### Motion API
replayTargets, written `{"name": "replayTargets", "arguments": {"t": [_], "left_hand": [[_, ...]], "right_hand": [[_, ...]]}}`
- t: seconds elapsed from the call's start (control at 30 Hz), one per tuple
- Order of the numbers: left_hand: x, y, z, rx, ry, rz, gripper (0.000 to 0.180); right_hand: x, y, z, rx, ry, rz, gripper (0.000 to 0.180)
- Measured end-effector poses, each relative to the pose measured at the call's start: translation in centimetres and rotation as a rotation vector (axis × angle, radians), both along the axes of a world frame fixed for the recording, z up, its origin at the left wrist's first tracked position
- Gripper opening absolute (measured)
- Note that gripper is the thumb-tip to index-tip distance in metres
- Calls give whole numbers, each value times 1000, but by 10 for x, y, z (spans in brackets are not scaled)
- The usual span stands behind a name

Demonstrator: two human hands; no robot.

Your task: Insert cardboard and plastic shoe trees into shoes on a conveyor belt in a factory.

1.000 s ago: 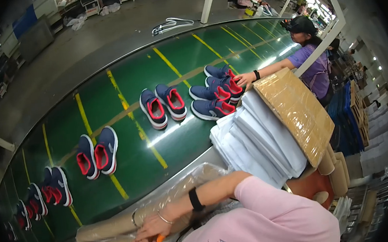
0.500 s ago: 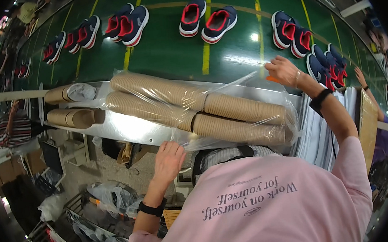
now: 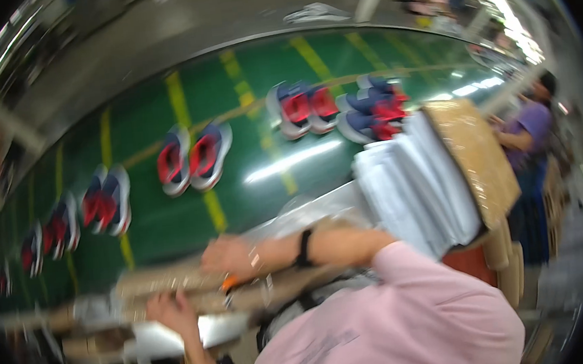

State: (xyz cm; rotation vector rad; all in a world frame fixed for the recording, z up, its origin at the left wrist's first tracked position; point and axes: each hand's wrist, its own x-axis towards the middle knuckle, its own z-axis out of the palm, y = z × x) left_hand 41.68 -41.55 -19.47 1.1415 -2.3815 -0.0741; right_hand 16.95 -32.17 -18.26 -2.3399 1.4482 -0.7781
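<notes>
Long stacks of nested brown shoe inserts [image 3: 158,280] in clear plastic lie along the metal ledge in front of me. My left hand [image 3: 173,316] rests at their near side, thumb and fingers apart though blurred. Just right of it, my right hand [image 3: 229,257] is over the stacks with its fingers curled. A small orange tool [image 3: 229,282] shows beneath that palm; motion blur hides its exact kind. My right forearm covers part of the stacks.
Navy shoes with red linings stand in pairs, including one pair [image 3: 192,157], on the green conveyor belt [image 3: 258,192]. White paper sheets [image 3: 413,188] are piled at right, against a taped cardboard box [image 3: 473,159]. Beyond it is another person [image 3: 528,130] in purple.
My view has swung to the right. My right hand has moved left from the stacks' right end, coming close to my left hand. The orange tool moved with it.
</notes>
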Motion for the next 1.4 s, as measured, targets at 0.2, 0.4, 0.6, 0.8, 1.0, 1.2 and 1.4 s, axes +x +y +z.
{"name": "replayTargets", "arguments": {"t": [0.2,0.4,0.6,0.8,1.0,1.2,1.4], "left_hand": [[-39,22,12,268,101,28,26],[-48,62,24,347,177,-99,30],[-13,23,33,368,30,-245,26],[-10,16,53,275,-128,-401,17],[71,37,40,358,-169,-455,13],[114,68,27,467,-264,-395,14],[11,30,106,570,150,-441,24]], "right_hand": [[7,4,-24,122,29,-128,60],[15,0,-13,191,17,-101,65],[40,-30,20,-31,-24,111,50],[37,-76,-9,-441,-1,419,11],[-8,-99,-9,-253,242,250,7],[-108,-100,-13,331,143,-365,18],[-112,15,86,220,-60,-386,25]]}}
